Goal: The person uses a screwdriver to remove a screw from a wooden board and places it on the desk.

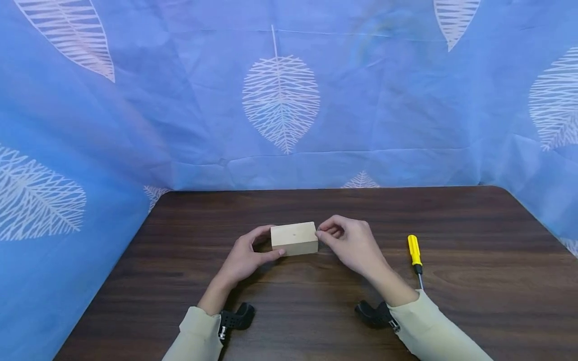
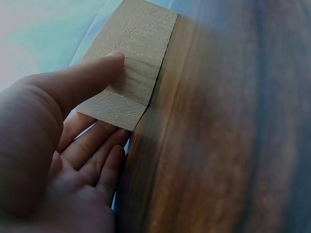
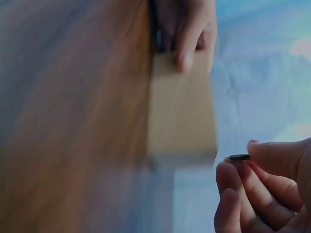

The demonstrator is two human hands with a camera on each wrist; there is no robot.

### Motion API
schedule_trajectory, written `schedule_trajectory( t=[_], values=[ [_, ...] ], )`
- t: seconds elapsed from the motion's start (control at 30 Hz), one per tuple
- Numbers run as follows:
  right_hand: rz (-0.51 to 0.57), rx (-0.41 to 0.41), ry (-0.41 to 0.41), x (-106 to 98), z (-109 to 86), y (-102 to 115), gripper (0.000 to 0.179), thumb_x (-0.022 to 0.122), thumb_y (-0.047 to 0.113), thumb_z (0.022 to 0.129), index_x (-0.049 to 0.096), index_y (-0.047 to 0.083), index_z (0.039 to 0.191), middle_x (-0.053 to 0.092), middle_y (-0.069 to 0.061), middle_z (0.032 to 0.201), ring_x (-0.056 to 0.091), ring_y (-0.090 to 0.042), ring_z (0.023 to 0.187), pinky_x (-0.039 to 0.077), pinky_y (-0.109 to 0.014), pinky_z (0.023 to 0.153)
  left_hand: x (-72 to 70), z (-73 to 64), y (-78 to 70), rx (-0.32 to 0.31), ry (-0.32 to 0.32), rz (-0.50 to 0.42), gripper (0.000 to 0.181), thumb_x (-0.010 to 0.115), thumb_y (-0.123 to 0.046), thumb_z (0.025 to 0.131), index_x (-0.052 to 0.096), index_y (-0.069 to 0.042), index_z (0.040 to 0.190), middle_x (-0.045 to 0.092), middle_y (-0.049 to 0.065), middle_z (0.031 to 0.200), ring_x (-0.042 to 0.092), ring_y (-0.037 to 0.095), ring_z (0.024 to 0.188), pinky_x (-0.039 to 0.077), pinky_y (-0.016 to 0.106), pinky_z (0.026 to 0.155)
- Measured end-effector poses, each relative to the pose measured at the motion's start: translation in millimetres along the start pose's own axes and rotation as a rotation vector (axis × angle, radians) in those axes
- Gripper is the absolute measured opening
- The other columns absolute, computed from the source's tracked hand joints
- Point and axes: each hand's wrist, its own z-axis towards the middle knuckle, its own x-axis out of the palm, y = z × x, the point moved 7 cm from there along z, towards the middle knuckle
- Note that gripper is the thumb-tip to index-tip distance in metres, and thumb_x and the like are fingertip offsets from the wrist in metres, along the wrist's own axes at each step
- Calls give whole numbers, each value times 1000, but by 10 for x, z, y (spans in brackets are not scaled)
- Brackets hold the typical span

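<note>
A pale wooden block [image 1: 294, 240] lies on the table, with a small dark spot on its top face. My left hand [image 1: 243, 259] grips its left end, thumb [image 2: 104, 73] on the near side and fingers behind. Close by the block's right end, my right hand [image 1: 355, 244] pinches a small dark screw [image 3: 239, 157] between thumb and fingertips. In the right wrist view, the screw lies roughly sideways and apart from the block, which is blurred there.
A screwdriver [image 1: 414, 250] with a yellow handle lies to the right of my right hand, its shaft partly hidden by the sleeve. The dark wooden table [image 1: 217, 210] ends at a blue leaf-patterned cloth [image 1: 203, 100] behind.
</note>
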Motion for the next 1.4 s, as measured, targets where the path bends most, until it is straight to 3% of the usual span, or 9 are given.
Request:
schedule_trajectory(
  t=[0.23, 0.4, 0.77, 1.07, 1.4],
  values=[
    [-47, 232, 45, -315, -386, -581, 21, 79, 26, 100, 78, 7, 109, 79, 2, 85, 71, -10, 71, 53, -28, 65, 13, -7, -18, 1, 13, 26, 63, 88, -30, 92, 64, -25, 149, 66, 4, 148, 58, 31, 143, 47, 61, 115],
    [-48, 323, 58, -413, -541, -771, 22, 79, 30, 100, 77, 9, 102, 78, 4, 77, 71, -11, 67, 46, -30, 59, 31, -20, -14, -13, 4, 27, 62, 88, -31, 92, 64, -23, 148, 67, 5, 148, 58, 33, 142, 47, 62, 114],
    [-62, 350, -42, -374, -436, -795, 21, 81, 27, 98, 76, 7, 96, 77, 3, 71, 69, -10, 58, 45, -30, 56, 16, -6, -17, -10, 0, 21, 61, 88, -31, 92, 65, -25, 148, 68, 5, 147, 59, 32, 142, 47, 62, 115],
    [-97, 308, -96, -358, -452, -783, 18, 81, 24, 97, 75, 8, 94, 76, 3, 69, 67, -9, 54, 50, -29, 57, 6, 4, -42, -11, -2, 33, 61, 88, -31, 92, 65, -24, 148, 68, 5, 147, 59, 32, 142, 46, 62, 116],
    [-87, 316, -68, -374, -565, -749, 25, 78, 35, 100, 75, 10, 99, 74, 5, 71, 69, -9, 62, 48, -29, 57, 30, -28, -8, 8, 0, 8, 60, 89, -31, 91, 67, -24, 146, 70, 3, 143, 62, 29, 137, 49, 59, 113]
  ],
)
